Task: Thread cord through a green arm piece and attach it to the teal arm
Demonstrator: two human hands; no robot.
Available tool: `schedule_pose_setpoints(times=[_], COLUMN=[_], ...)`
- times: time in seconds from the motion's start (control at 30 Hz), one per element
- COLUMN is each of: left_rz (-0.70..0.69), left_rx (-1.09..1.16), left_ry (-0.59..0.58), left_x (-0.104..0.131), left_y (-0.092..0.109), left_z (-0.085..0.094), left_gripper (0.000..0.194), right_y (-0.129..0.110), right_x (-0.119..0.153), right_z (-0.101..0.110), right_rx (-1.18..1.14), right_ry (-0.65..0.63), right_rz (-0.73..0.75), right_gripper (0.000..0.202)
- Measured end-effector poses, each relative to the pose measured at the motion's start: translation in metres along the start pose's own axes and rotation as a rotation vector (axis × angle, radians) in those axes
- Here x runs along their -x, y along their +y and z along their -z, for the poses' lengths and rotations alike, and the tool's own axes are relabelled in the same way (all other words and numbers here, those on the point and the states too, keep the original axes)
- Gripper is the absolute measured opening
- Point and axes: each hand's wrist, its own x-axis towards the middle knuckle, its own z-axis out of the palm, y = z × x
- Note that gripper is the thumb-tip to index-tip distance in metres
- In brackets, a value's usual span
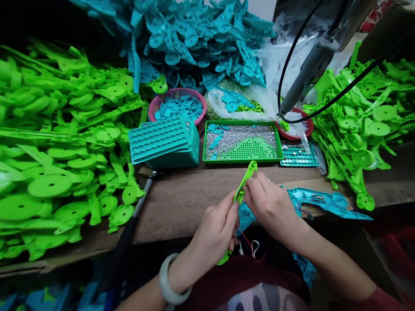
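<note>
My left hand (pixel 219 221), below a pale bangle on the wrist, grips a long lime-green plastic part (pixel 247 173), whose lower end (pixel 225 257) shows beneath the hand. Close against that part's upper half is my right hand (pixel 268 203), its fingers pinched together; what they hold, if anything, is hidden. Under and beside the right hand lies a translucent blue plastic part (pixel 321 201) at the bench edge. Thin red and white wires (pixel 252 247) dangle below my hands.
A green tray (pixel 242 160) holds small metal pieces, apparently screws. Teal trays (pixel 160 141), a pink basket (pixel 203 103) and a red bowl (pixel 308 130) stand around it. An electric screwdriver (pixel 305 75) hangs above with a looping black cable. Green parts (pixel 50 185) pile up left and right, blue ones (pixel 192 31) behind.
</note>
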Motion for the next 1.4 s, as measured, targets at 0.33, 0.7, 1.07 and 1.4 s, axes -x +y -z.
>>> schedule_pose_setpoints(times=[0.33,0.7,1.07,1.4], left_rz=[-0.162,0.184,0.106,-0.325], left_rx=[-0.075,0.543,0.41,-0.223], left_ry=[0.186,-0.12,-0.016,0.32], left_x=[-0.004,-0.009,-0.005,-0.011], left_y=[0.001,-0.002,-0.007,-0.012], left_z=[-0.006,-0.001,-0.009,-0.009], left_gripper=[0.027,0.039,0.037,0.033], right_y=[0.001,0.01,-0.004,-0.012], right_x=[-0.002,-0.015,0.001,0.003], right_z=[-0.001,0.009,-0.011,-0.013], right_rx=[-0.421,-0.502,-0.453,-0.803], right_ry=[0.097,-0.025,0.101,0.039], right_rz=[-0.273,0.044,-0.194,-0.615], right_gripper=[0.018,0.015,0.016,0.012])
